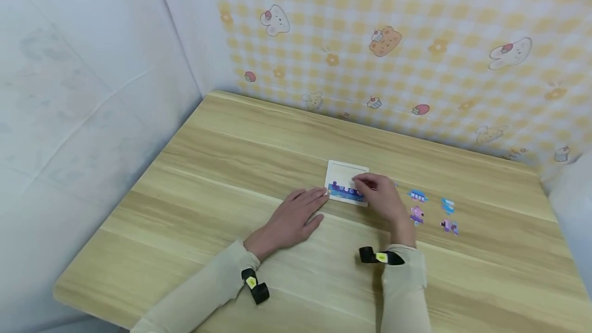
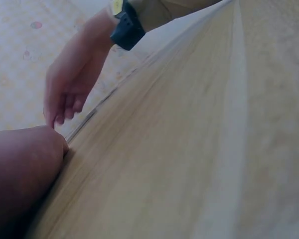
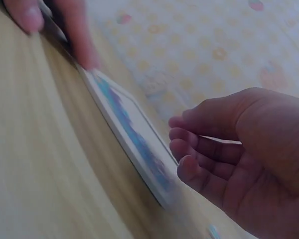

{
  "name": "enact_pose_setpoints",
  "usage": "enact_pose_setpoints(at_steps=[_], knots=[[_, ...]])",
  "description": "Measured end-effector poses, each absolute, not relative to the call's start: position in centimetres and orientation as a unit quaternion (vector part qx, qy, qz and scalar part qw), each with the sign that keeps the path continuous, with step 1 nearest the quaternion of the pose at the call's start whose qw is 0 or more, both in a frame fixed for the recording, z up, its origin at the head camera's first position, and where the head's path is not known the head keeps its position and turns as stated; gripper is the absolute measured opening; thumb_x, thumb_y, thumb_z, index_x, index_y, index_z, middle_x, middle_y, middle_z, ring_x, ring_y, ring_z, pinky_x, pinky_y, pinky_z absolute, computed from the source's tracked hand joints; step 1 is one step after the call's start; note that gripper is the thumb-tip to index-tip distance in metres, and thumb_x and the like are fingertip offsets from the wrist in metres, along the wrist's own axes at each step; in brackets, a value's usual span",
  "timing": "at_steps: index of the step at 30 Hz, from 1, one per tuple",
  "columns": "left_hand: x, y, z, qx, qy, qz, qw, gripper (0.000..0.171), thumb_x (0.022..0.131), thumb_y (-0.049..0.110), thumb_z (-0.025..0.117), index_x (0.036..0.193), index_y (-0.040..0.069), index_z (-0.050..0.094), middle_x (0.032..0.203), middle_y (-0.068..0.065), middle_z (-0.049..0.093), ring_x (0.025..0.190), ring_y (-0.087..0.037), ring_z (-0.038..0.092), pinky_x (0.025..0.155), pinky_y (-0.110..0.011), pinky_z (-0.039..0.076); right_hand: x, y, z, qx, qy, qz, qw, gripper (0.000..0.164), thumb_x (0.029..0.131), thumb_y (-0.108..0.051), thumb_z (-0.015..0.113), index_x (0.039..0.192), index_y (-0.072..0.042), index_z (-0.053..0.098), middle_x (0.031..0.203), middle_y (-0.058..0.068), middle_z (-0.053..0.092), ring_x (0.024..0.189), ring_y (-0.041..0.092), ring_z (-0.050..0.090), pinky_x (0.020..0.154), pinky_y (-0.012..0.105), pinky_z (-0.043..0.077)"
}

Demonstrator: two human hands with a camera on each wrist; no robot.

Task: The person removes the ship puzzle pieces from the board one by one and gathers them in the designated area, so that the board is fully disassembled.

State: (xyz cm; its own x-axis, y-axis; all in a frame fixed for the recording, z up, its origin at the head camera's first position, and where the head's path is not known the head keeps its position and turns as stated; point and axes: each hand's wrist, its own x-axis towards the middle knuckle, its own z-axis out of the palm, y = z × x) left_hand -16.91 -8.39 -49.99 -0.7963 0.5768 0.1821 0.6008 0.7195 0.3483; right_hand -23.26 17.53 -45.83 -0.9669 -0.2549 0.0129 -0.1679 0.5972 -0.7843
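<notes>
A white puzzle tray (image 1: 349, 167) lies on the table, with joined blue and purple puzzle pieces (image 1: 344, 192) along its near side. My left hand (image 1: 296, 220) rests palm down, fingers stretched out, fingertips at the tray's lower left edge. Over the tray's right part is my right hand (image 1: 381, 197), its fingers bent and the thumb near the index fingertip. The right wrist view shows no piece between those fingertips (image 3: 177, 122). In the head view, this hand covers the right end of the joined row.
Right of the right hand lie several loose pieces: a blue one (image 1: 418, 196), a pink one (image 1: 417, 215), another blue one (image 1: 447, 205) and a purple one (image 1: 449, 226). A patterned cloth (image 1: 342, 45) hangs behind the wooden table (image 1: 222, 179), a white one (image 1: 92, 91) at left.
</notes>
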Motion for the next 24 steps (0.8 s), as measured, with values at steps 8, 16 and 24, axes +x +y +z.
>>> enact_pose_setpoints(at_steps=[8, 16, 24], knots=[[-16.9, -8.2, -50.1, -0.313, -0.932, -0.18, 0.019, 0.054, 0.111, 0.037, 0.043, 0.158, 0.012, 0.043, 0.165, -0.001, 0.038, 0.153, -0.017, 0.031, 0.125, -0.042, 0.023, -23.4, 14.3, -47.0, -0.186, 0.89, -0.411, 0.072, 0.03, 0.098, -0.009, 0.07, 0.125, 0.004, 0.071, 0.097, 0.011, 0.065, 0.084, 0.019, 0.057, 0.074, 0.029, 0.049], [-17.4, -8.3, -50.1, -0.311, -0.932, -0.183, 0.028, 0.053, 0.11, 0.037, 0.045, 0.157, 0.012, 0.045, 0.164, -0.001, 0.04, 0.153, -0.016, 0.033, 0.125, -0.042, 0.024, -23.7, 14.0, -46.8, -0.178, 0.89, -0.412, 0.085, 0.035, 0.094, -0.01, 0.076, 0.126, 0.002, 0.072, 0.094, 0.01, 0.059, 0.08, 0.02, 0.053, 0.07, 0.028, 0.046], [-17.6, -8.0, -50.4, -0.308, -0.929, -0.204, 0.029, 0.052, 0.109, 0.035, 0.049, 0.156, 0.011, 0.048, 0.163, -0.002, 0.042, 0.152, -0.017, 0.035, 0.124, -0.044, 0.026, -24.0, 14.3, -47.3, -0.156, 0.888, -0.425, 0.084, 0.031, 0.092, -0.009, 0.078, 0.122, -0.001, 0.073, 0.098, 0.011, 0.059, 0.082, 0.021, 0.054, 0.071, 0.03, 0.047]])
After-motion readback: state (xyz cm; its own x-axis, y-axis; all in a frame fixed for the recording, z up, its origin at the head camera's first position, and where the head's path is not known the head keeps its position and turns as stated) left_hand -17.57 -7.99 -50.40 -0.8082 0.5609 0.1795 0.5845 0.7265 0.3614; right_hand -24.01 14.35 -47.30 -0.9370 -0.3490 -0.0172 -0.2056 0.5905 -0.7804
